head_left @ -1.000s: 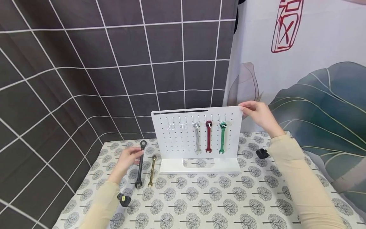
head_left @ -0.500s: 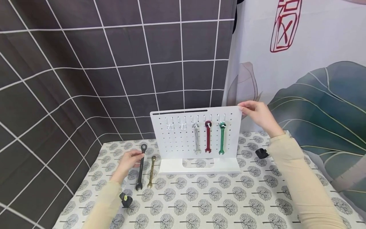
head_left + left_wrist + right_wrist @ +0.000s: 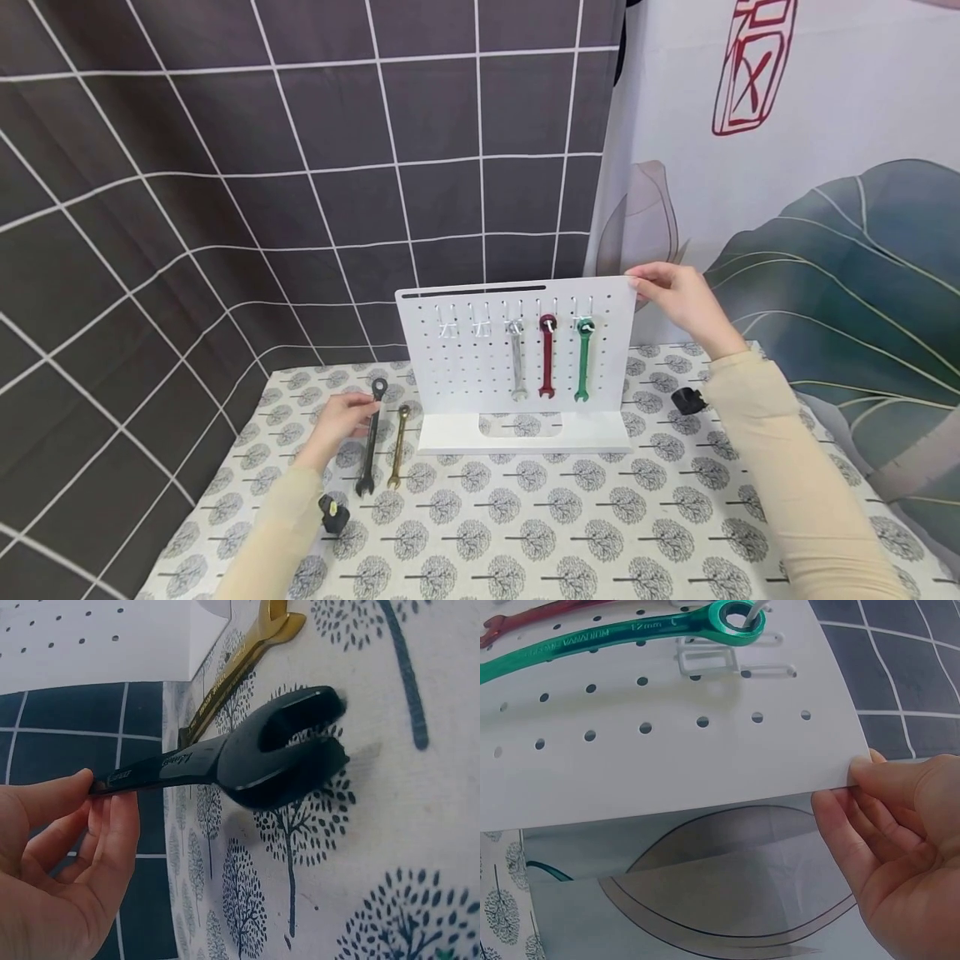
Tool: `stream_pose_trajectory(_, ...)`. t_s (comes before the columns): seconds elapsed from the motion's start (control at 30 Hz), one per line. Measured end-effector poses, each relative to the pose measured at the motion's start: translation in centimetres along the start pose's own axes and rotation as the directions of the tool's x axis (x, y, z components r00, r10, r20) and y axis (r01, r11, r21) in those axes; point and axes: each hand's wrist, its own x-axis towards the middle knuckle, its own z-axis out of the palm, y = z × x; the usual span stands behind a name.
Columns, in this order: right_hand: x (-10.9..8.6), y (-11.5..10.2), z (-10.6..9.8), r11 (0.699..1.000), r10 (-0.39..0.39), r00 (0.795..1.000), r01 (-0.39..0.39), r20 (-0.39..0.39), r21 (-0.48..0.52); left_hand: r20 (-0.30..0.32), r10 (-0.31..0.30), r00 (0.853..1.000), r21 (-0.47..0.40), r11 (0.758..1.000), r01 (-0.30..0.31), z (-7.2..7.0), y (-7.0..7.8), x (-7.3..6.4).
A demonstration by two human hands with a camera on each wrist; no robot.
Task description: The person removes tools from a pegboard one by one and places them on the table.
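Left hand: thumb and fingers clamped on the black ratcheting combination wrench, gripped near its ring end, left of the pegboard. The wrench's open end points toward the near side; whether that end touches the cloth cannot be determined. Right hand: thumb and fingers pinched on the pegboard's upper right corner. A gold combination wrench lies just left of the pegboard, between it and the black wrench, apart from both. On the pegboard's upper right half, ring ends up, hang silver, red and green wrenches, in that order rightward. White wire hooks project from the pegboard's upper left. Beneath the pegboard: worktop under tree-print cloth. Behind the pegboard: dark grid-patterned curtain.
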Motion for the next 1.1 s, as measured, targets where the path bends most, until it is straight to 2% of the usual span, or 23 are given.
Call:
stream_pose_trajectory(0.33, 0.0, 0.0, 0.0, 1.0, 0.001, 1.0, -0.001, 0.002, 0.014, -0.021, -0.03, 0.999, 0.072, 0.997, 0.031, 0.3, 0.1, 0.5)
stream_pose_trajectory(0.63, -0.1, -0.1, -0.1, 1.0, 0.004, 1.0, -0.004, 0.002, 0.007, -0.009, -0.037, 0.999, 0.087, 0.996, 0.037, 0.5, 0.1, 0.5)
stream_pose_trajectory(1.1, -0.1, -0.2, 0.0, 1.0, 0.004, 1.0, -0.004, -0.002, 0.014, -0.021, -0.029, 0.999, 0.102, 0.994, 0.031, 0.7, -0.6, 1.1)
